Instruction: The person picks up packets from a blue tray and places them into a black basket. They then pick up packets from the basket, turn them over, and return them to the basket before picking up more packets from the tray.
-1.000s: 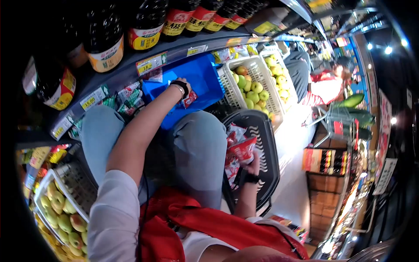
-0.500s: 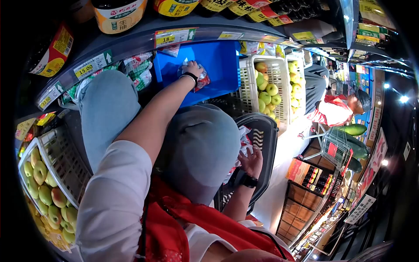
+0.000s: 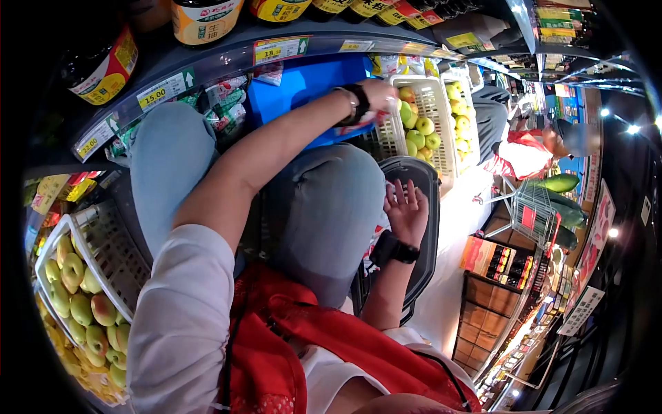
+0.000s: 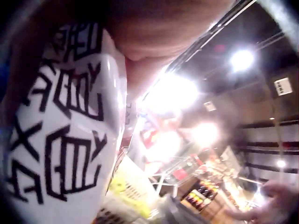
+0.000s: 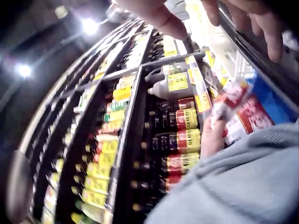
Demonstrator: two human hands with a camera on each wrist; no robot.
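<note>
My left hand [image 3: 378,96] is at the right end of the blue bin [image 3: 286,100], gripping red-and-white packets [image 3: 364,125], partly hidden under the hand. In the left wrist view a white plastic package [image 4: 70,135] with black print fills the left side, against that hand. The right wrist view shows the left hand [image 5: 214,139] pinching the shiny packets [image 5: 250,116] above the jeans. Palm up with spread fingers, my right hand [image 3: 408,217] is over the black basket [image 3: 433,200] and holds nothing. More packets lie in the basket, mostly hidden by knee and hand.
White crates of green-red apples [image 3: 420,131] stand beyond the bin and at lower left [image 3: 81,307]. A shelf edge with price tags [image 3: 162,91] and sauce bottles [image 3: 205,21] runs above. Someone in red and white [image 3: 527,153] is near a cart [image 3: 527,210].
My left hand has moved right from inside the blue bin to its right end, carrying packets. My right hand, which held a red packet a second ago, has let it go and turned palm up.
</note>
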